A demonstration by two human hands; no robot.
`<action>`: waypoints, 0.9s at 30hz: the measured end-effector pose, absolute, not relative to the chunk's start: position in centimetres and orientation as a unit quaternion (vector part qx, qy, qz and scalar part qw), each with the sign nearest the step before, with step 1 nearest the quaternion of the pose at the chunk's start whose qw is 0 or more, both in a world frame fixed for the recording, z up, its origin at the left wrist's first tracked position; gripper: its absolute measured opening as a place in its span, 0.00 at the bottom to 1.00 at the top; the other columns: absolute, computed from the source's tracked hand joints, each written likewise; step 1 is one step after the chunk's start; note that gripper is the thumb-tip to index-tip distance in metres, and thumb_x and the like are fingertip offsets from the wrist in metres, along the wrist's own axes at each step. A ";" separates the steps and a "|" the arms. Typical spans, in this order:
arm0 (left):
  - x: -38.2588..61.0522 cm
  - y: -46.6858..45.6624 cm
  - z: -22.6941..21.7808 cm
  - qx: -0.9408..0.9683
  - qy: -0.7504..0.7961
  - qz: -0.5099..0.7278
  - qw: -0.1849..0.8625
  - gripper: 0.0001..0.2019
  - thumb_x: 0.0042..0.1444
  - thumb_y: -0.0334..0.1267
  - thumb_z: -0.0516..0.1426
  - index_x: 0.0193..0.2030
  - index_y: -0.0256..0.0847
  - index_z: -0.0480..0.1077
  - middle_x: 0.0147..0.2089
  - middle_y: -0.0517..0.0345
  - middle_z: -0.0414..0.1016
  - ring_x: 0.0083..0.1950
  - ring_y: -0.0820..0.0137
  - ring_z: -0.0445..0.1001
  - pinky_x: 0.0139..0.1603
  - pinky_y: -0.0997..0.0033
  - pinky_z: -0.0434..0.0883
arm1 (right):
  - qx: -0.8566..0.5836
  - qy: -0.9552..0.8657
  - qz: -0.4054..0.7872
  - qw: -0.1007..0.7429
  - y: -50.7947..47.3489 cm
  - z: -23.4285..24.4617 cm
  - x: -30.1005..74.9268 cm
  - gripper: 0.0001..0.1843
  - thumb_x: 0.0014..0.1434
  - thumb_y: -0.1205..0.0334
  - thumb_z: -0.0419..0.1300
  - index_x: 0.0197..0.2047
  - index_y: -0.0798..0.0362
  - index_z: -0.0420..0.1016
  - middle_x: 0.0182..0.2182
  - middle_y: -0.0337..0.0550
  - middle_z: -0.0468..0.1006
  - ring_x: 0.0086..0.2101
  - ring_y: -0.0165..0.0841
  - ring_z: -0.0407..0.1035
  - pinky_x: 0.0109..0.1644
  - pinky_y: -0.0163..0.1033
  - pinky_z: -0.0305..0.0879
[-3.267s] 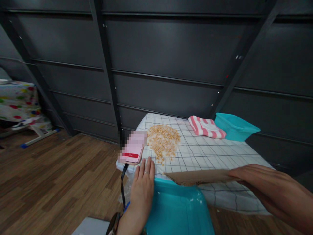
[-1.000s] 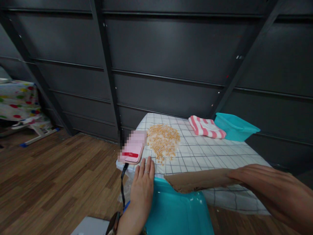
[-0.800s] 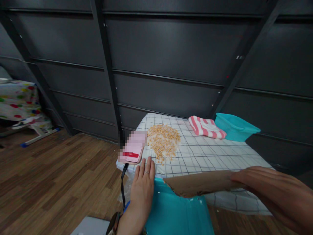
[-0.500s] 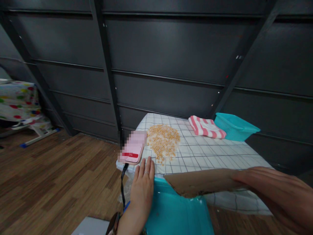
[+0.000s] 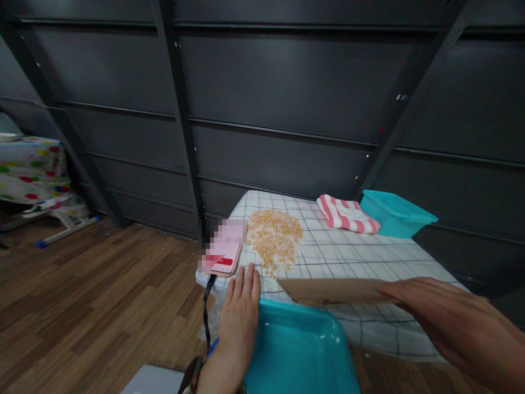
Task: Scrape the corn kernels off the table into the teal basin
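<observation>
My right hand [image 5: 435, 306] grips one end of a brown cardboard strip [image 5: 340, 291], which reaches left along the table's near edge. Flat and with fingers stretched out, my left hand [image 5: 241, 312] lies at that edge, against the left side of a teal plastic bin [image 5: 301, 342]. The bin is below the table edge, and what I see of its inside looks bare. Beyond my left fingertips, a heap of yellow soybeans [image 5: 268, 249] mixed with fine whitish grains spreads over the checked tablecloth [image 5: 348, 262]. The strip's left end is just short of the heap.
A pink phone [image 5: 223, 251], partly pixelated, lies on the table's left corner with a black strap [image 5: 206, 312] hanging down. Towards the back right are a folded pink-striped towel [image 5: 346, 213] and a second teal bin [image 5: 394, 213]. A dark panelled wall [image 5: 279, 82] stands behind.
The cardboard strip has lifted and shifted slightly away from me, uncovering more of the near bin's rim. My right hand has moved with it; my left hand stays in place.
</observation>
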State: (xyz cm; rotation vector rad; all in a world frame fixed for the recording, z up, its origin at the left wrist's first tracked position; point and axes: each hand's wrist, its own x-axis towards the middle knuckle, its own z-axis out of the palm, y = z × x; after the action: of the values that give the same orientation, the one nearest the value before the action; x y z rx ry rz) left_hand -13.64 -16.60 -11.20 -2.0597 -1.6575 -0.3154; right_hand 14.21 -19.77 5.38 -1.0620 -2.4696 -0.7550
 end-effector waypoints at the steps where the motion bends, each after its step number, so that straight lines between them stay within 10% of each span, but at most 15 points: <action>1: -13.7 -16.6 -11.2 -0.751 -0.603 -0.115 0.241 0.29 0.52 0.20 0.41 0.58 0.39 0.64 0.60 0.52 0.68 0.61 0.65 0.65 0.55 0.63 0.68 | -0.356 -0.876 -0.274 0.177 -19.8 5.4 14.2 0.20 0.50 0.74 0.44 0.33 0.49 0.75 0.27 0.39 0.80 0.27 0.29 0.74 0.32 0.30 0.72; 27: -13.4 -16.9 -10.9 -0.747 -0.615 -0.095 0.233 0.28 0.51 0.22 0.43 0.58 0.40 0.63 0.61 0.52 0.66 0.61 0.65 0.64 0.56 0.61 0.68 | -0.320 -0.879 -0.294 0.194 -18.4 4.8 14.5 0.20 0.50 0.77 0.44 0.33 0.52 0.74 0.26 0.41 0.80 0.25 0.31 0.74 0.29 0.32 0.73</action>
State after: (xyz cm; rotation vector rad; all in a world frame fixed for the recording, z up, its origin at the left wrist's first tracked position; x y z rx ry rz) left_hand -13.45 -16.87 -10.91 -2.0521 -1.6892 -0.2603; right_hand 14.50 -18.43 4.78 -0.8984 -2.4665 -0.8242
